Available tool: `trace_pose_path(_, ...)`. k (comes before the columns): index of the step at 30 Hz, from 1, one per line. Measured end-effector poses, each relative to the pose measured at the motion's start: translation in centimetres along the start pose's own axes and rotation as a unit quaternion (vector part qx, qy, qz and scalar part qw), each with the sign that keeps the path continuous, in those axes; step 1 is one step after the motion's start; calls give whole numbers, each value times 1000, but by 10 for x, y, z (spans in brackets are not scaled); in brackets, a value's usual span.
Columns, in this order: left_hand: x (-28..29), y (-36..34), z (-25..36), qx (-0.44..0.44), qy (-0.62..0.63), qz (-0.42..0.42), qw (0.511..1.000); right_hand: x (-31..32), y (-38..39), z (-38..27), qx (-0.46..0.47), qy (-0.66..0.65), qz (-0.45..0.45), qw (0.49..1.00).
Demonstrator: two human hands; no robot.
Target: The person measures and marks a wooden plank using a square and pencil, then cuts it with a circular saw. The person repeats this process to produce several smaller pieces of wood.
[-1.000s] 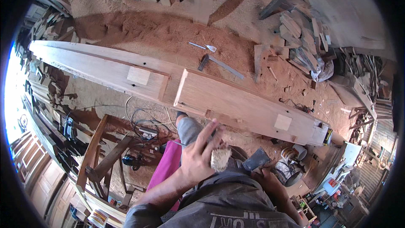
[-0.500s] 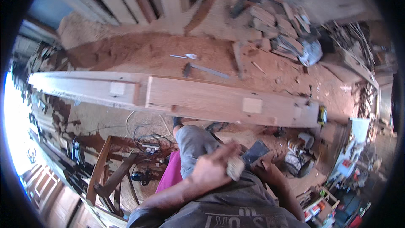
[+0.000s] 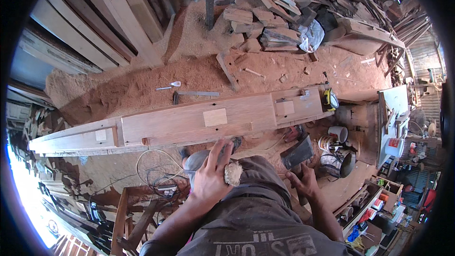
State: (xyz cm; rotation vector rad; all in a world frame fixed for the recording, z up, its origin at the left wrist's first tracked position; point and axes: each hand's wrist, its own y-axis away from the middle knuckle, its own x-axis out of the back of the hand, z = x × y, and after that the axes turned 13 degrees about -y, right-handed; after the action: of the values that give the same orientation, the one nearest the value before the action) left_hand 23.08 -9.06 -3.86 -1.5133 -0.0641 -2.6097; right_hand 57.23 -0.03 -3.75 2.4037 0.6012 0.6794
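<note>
below my chest, my left hand is raised over my knee with a pale wad of fibrous cloth pinched at its right edge; the thumb and the base of the fingers are closed on the wad while the fingertips stretch out straight toward the beam. the wad sits just clear of the long wooden beam, near its front edge and not touching it.

to the right, my right hand is clenched around the lower end of a dark flat blade-shaped tool, which stands tilted with its broad end up, near the right part of the beam.

the beam lies across the view from lower left to upper right. a lighter square patch is set into its top face near the middle, a second pale patch lies toward the left end, and a yellow tape measure rests at the right end.

beyond the beam, on the reddish sawdust floor, a hammer lies flat, with a small trowel-like tool just behind it. a heap of wood offcuts is piled further back. cables coil on the ground to the left of my knee. a white cup and tins stand to the right of the dark tool
</note>
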Motion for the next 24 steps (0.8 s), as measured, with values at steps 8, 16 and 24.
trace_pose_path(8,-12,-17,22,-95,42,-36,994,13,-29,-19,37,-1,96,995)
trace_pose_path(16,19,-17,28,47,159,-51,985,43,-106,-37,351,105,207,907)
trace_pose_path(24,46,7,36,140,234,-16,962,34,-149,-15,247,-24,162,955)
